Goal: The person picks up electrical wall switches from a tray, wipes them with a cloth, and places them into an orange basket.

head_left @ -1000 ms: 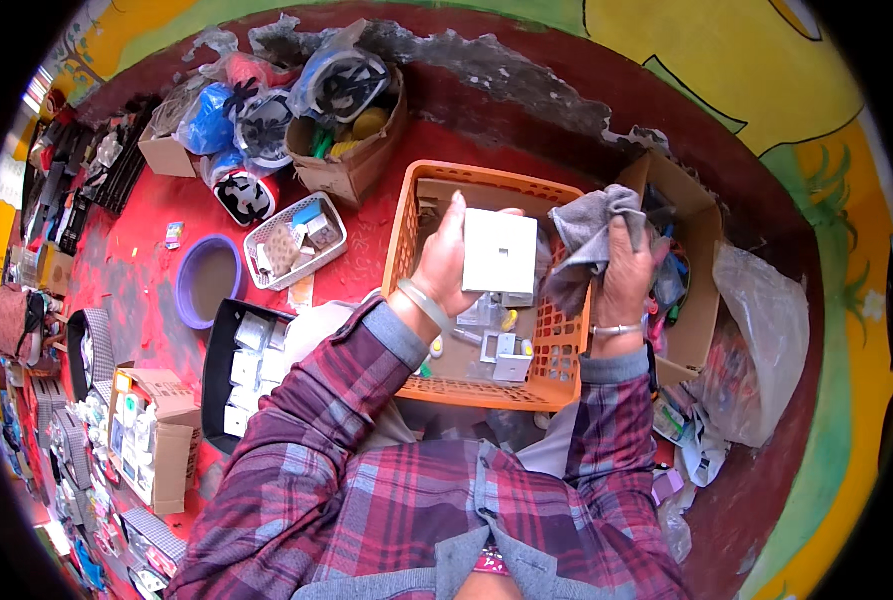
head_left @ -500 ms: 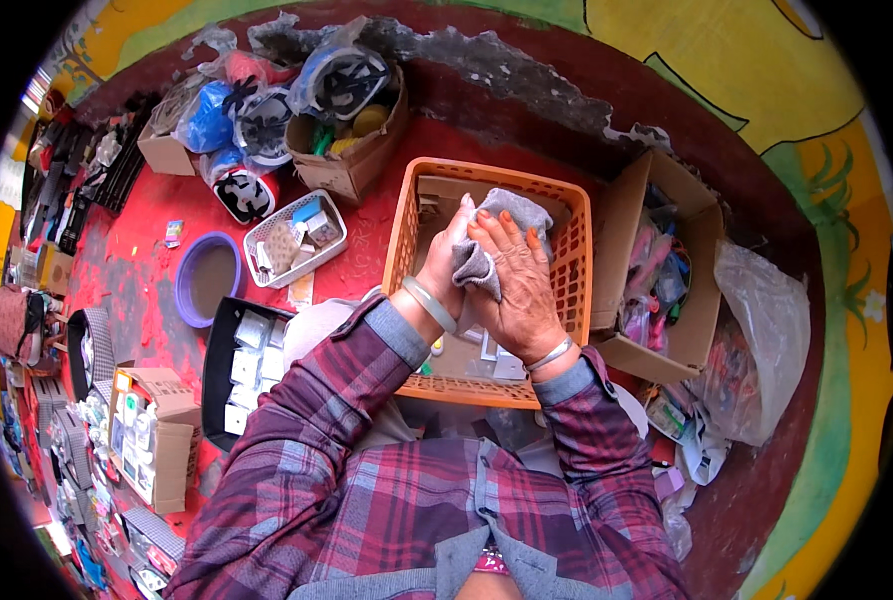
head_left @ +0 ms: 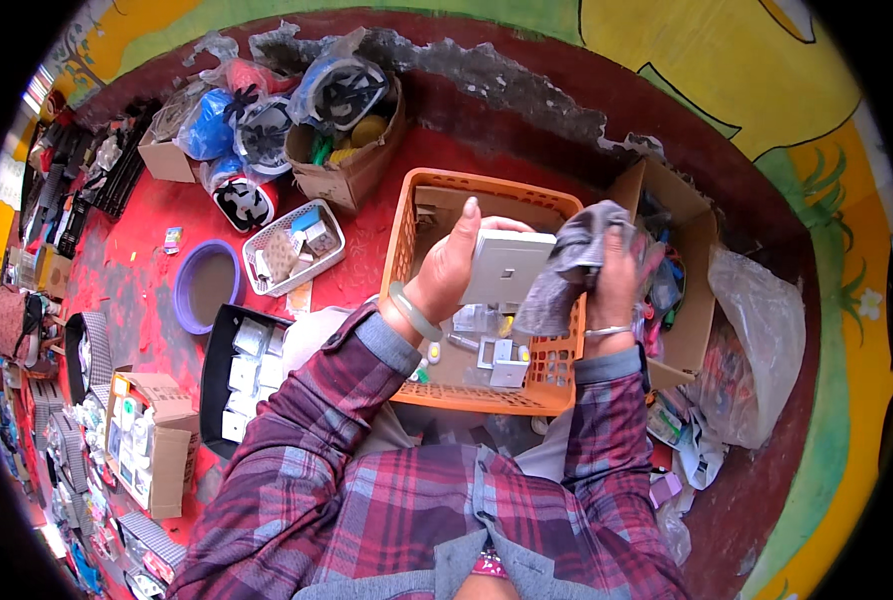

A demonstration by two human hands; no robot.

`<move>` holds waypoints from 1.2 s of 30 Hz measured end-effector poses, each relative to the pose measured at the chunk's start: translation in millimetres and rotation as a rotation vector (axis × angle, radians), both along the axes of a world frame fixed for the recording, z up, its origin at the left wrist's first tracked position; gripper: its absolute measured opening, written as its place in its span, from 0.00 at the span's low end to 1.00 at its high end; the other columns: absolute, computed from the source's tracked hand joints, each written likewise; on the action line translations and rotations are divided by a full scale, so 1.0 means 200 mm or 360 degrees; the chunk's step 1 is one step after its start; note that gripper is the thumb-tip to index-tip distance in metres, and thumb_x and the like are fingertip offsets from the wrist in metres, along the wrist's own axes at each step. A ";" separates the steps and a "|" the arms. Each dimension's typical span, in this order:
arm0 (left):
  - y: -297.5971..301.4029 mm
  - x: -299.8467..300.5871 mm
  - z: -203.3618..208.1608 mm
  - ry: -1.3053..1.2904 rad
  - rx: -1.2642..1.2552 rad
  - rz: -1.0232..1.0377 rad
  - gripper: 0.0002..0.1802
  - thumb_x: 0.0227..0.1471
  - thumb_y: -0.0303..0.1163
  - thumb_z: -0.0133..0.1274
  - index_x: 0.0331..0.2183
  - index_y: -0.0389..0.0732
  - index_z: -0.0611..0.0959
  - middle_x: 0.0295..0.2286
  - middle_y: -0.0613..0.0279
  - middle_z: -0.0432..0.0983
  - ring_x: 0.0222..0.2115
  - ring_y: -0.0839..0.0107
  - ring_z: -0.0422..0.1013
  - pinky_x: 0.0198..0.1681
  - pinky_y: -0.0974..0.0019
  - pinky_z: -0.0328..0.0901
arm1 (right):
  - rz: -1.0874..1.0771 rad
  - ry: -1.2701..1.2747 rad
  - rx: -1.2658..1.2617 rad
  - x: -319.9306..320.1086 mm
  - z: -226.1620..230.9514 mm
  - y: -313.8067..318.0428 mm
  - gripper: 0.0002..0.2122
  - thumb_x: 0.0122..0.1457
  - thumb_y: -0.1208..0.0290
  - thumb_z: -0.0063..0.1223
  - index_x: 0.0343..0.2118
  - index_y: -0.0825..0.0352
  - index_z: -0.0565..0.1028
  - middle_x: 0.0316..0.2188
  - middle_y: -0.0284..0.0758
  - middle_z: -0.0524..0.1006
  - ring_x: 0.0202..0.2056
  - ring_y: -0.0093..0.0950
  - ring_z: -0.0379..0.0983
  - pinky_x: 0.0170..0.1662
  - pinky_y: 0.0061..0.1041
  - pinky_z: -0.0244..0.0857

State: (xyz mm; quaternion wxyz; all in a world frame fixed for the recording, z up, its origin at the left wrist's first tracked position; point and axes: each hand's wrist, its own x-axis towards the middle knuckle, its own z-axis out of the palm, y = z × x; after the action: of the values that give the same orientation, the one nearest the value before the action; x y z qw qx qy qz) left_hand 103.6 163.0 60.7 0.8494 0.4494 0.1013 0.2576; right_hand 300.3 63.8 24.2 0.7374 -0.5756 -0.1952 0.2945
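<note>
My left hand (head_left: pixel 446 270) grips a white square wall plate (head_left: pixel 509 268) by its left edge, thumb pointing up. A small square opening shows in the plate's middle. In my right hand (head_left: pixel 614 285) is a bunched grey cloth (head_left: pixel 566 265), hanging beside the plate's right edge. Both hands are over an orange plastic basket (head_left: pixel 403 235) with perforated sides, set in front of me. Down in its near part lie small white plastic pieces (head_left: pixel 507 368) and some clear-looking packets, partly hidden by the hands.
Left of the basket stand a black tray (head_left: pixel 215 378) of white square pieces, a purple basin (head_left: pixel 180 290) and a white plastic basket (head_left: pixel 311 282). An open cardboard box (head_left: pixel 698 335) and a clear plastic bag (head_left: pixel 766 330) crowd the right. Another filled cardboard box (head_left: pixel 328 184) stands behind.
My hands were pressed together around the cloth. They have parted: the right has moved right with the cloth, and the white wall plate now shows in my left hand.
</note>
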 end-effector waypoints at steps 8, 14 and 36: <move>0.01 -0.01 -0.07 -0.0026 0.0658 0.0445 0.29 0.64 0.46 0.29 0.40 0.32 0.77 0.34 0.57 0.75 0.36 0.74 0.70 0.43 0.70 0.64 | 0.0383 -0.0178 0.0568 -0.21 0.25 -0.07 0.27 0.65 0.48 0.31 0.59 0.64 0.59 0.53 0.35 0.67 0.53 0.31 0.65 0.57 0.31 0.59; -0.08 0.06 -0.13 -0.0180 0.0935 0.0647 0.23 0.64 0.38 0.31 0.40 0.31 0.76 0.33 0.55 0.74 0.35 0.66 0.70 0.42 0.67 0.63 | 0.0203 -0.1683 0.0197 -0.50 0.20 0.03 0.20 0.59 0.64 0.50 0.52 0.70 0.67 0.50 0.47 0.70 0.54 0.43 0.64 0.58 0.34 0.54; 0.07 0.04 -0.10 -0.0282 -0.0981 0.0218 0.39 0.57 0.62 0.32 0.45 0.33 0.74 0.39 0.53 0.76 0.39 0.62 0.74 0.45 0.61 0.70 | 0.0459 -0.0194 0.0530 -0.28 0.27 -0.02 0.18 0.60 0.57 0.48 0.50 0.61 0.67 0.47 0.33 0.72 0.47 0.31 0.70 0.50 0.36 0.64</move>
State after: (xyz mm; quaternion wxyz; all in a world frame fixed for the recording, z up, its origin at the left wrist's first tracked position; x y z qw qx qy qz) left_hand 112.0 176.7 40.0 0.9317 0.1391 0.1300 0.3094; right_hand 243.7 59.1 78.7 0.7594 -0.4287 -0.3656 0.3253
